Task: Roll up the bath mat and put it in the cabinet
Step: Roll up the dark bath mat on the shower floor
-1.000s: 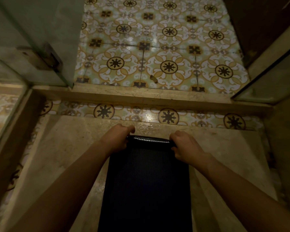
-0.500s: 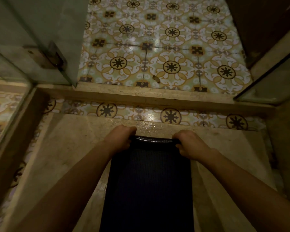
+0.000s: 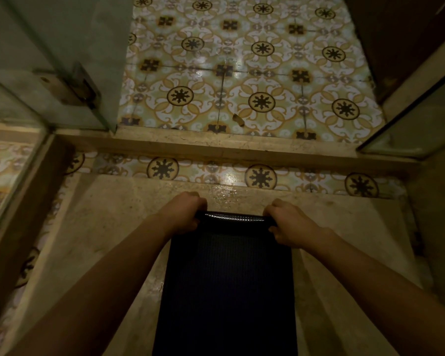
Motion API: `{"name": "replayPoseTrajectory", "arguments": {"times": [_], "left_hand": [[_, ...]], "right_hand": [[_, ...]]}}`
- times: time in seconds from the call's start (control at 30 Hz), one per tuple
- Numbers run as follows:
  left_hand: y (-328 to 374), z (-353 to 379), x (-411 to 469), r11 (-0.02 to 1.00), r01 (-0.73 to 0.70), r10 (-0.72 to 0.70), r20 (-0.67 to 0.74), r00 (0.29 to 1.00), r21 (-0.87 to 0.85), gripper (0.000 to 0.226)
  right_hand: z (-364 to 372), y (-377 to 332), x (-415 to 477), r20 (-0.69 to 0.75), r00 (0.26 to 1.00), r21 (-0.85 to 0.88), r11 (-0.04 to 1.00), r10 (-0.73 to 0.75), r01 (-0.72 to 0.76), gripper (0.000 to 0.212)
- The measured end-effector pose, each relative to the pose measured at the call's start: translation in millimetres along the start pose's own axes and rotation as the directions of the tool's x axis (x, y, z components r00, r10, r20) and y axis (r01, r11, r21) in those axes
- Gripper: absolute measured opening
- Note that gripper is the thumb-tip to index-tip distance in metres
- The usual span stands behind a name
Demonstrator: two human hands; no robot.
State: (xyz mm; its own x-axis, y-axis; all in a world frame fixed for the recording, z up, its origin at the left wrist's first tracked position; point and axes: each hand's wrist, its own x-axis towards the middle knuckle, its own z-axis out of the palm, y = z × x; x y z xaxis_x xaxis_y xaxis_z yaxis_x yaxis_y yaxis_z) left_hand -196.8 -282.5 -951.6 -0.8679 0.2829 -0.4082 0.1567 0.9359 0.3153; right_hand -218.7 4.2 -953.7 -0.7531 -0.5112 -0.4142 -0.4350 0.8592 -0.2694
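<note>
Barely begun: bath mat (image 3: pixel 228 286) flat on the stone floor (image 3: pixel 108 227) just short of the raised curb (image 3: pixel 216 147), far edge alone curled over, left hand (image 3: pixel 181 214) and right hand (image 3: pixel 289 223) clenched on its corners, no cabinet in view

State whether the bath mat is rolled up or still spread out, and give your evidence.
Mostly spread. The bath mat lies flat on the stone floor; only its far edge is curled, held by the left hand and right hand.

The bath mat (image 3: pixel 226 286) is dark navy; the floor tiles (image 3: pixel 244 80) carry yellow-and-white floral medallions.
</note>
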Motion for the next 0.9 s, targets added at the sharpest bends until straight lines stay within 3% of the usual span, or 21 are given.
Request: {"name": "replayPoseTrajectory", "arguments": {"times": [0.17,0.3,0.57,0.9], "left_hand": [[3.5,3.4,-8.5,0.998,0.014,-0.013,-0.013,1.0,0.053,0.024],[8.3,3.0,-7.9,0.988,0.014,-0.019,0.03,0.999,0.156,0.033],[12.6,-6.6,-5.0,0.965,-0.077,0.059,0.08,0.995,0.252,0.03],[19.6,-24.9,22.6,0.936,-0.075,0.089,-0.025,0.996,0.345,0.034]], "right_hand": [[0.3,0.3,-1.5,-0.014,1.0,-0.022,1.0,-0.021,0.021,0.04],[1.1,-3.3,-1.4,0.028,0.999,-0.061,0.998,0.023,-0.021,0.036],[-11.5,-3.0,8.1,0.115,0.992,-0.16,0.985,-0.051,0.069,0.03],[-29.5,11.0,33.4,0.033,0.999,-0.252,0.967,-0.018,0.026,0.026]]}}
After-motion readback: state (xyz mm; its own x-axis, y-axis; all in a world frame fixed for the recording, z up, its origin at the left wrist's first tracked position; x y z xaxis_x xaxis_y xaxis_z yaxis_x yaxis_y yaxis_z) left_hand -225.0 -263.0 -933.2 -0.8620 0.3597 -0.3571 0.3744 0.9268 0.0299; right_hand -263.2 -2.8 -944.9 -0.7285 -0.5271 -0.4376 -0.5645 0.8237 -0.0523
